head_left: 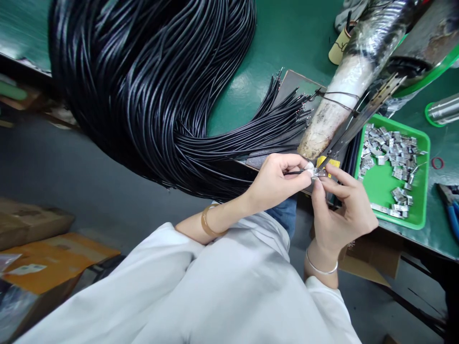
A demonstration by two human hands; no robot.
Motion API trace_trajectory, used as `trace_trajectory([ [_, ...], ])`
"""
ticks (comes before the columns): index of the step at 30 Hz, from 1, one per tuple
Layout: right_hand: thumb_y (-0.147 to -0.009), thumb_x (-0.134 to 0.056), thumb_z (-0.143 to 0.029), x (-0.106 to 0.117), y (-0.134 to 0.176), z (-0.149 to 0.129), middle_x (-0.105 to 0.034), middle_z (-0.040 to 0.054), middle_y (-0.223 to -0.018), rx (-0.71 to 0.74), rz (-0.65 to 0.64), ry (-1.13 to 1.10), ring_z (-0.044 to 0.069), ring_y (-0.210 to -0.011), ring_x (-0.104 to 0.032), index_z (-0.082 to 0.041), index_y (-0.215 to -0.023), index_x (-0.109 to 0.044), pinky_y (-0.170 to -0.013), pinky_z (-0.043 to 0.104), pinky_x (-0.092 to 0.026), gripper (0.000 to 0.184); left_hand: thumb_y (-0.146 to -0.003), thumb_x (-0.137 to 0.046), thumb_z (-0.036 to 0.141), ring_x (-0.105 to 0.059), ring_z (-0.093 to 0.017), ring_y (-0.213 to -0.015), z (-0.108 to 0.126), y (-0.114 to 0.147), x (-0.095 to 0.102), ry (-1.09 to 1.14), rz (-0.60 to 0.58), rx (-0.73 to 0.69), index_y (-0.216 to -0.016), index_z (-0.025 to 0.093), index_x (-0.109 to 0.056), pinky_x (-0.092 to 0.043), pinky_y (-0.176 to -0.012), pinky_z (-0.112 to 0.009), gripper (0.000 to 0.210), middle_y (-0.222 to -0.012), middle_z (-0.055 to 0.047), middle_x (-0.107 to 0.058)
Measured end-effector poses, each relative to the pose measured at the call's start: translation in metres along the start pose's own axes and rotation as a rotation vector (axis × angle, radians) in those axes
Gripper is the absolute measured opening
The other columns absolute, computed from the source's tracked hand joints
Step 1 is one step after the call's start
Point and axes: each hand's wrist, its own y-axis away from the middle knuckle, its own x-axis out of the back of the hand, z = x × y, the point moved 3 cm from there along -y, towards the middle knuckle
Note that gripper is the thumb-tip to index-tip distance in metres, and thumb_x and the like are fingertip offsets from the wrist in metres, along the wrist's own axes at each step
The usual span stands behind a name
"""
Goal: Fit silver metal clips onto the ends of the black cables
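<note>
My left hand (278,180) is closed in a pinch on the end of a thin black cable (294,172); white coverings show on its fingertips. Opposite it, my right hand (343,205) pinches a small silvery metal piece (321,173) between thumb and fingers. Both sets of fingertips nearly meet below the lower end of a slanted metal bar (340,143), which comes down to the join. Fingers partly hide the exact contact there. A large bundle of black cables (154,95) lies to the left, its stripped ends fanned toward a white wrapped tube (337,107).
Right of my hands, a green tray (425,181) holds many small metal pieces (385,143). Farther right lie blue-handled pliers (448,196), a red band (437,163) and a metallic spool (444,111). A yellowish cup (338,49) stands behind the tube. Cardboard boxes (32,222) sit on the floor at left.
</note>
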Motion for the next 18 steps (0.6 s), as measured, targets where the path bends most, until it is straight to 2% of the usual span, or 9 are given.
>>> trace_trajectory([
  [5,-0.079,-0.073,-0.006,0.0,0.005,0.002,-0.077,0.0034,-0.103,0.053,-0.021,0.041,0.019,-0.096,-0.076,-0.02,-0.086,-0.065,-0.081,0.029,-0.063,0.017,-0.079,-0.063,0.023,-0.037,-0.005,-0.054,-0.004,-0.001,0.002,-0.005,-0.037,0.048,-0.072,0.012,-0.065,-0.031,-0.051,-0.019,0.014,-0.059,0.003,-0.048],
  [11,-0.084,-0.071,-0.015,0.005,0.004,0.013,-0.076,0.0018,-0.097,-0.13,-0.042,0.009,0.016,-0.09,-0.075,-0.02,-0.093,-0.065,-0.075,0.026,-0.061,0.012,-0.083,-0.061,0.021,-0.03,-0.005,-0.053,0.001,0.006,0.001,-0.105,-0.101,0.017,-0.075,0.011,-0.066,-0.024,-0.049,-0.021,0.013,-0.056,0.005,-0.039],
  [13,-0.086,-0.071,-0.019,0.005,0.005,0.016,-0.075,0.0001,-0.09,-0.185,-0.067,-0.02,0.014,-0.084,-0.074,-0.02,-0.091,-0.065,-0.073,0.024,-0.06,0.008,-0.084,-0.063,0.021,-0.032,-0.006,-0.054,0.002,0.01,0.002,-0.187,-0.096,-0.029,-0.081,0.012,-0.068,-0.026,-0.05,-0.021,0.011,-0.059,0.005,-0.044],
  [15,-0.086,-0.071,-0.022,0.006,0.005,0.017,-0.073,-0.0008,-0.085,-0.208,-0.059,-0.044,0.012,-0.08,-0.073,-0.02,-0.089,-0.065,-0.071,0.023,-0.059,0.007,-0.085,-0.066,0.024,-0.04,-0.007,-0.057,0.005,0.014,0.005,-0.284,-0.043,-0.122,-0.088,0.013,-0.07,-0.032,-0.053,-0.021,0.013,-0.067,0.002,-0.056],
  [18,-0.087,-0.07,-0.02,0.008,0.006,0.017,-0.073,-0.0001,-0.085,-0.154,-0.046,-0.056,0.013,-0.08,-0.073,-0.02,-0.088,-0.064,-0.072,0.026,-0.06,0.005,-0.088,-0.065,0.026,-0.051,-0.009,-0.064,0.011,0.019,0.008,-0.373,-0.024,-0.26,-0.087,0.014,-0.071,-0.041,-0.062,-0.022,0.014,-0.076,-0.002,-0.068],
])
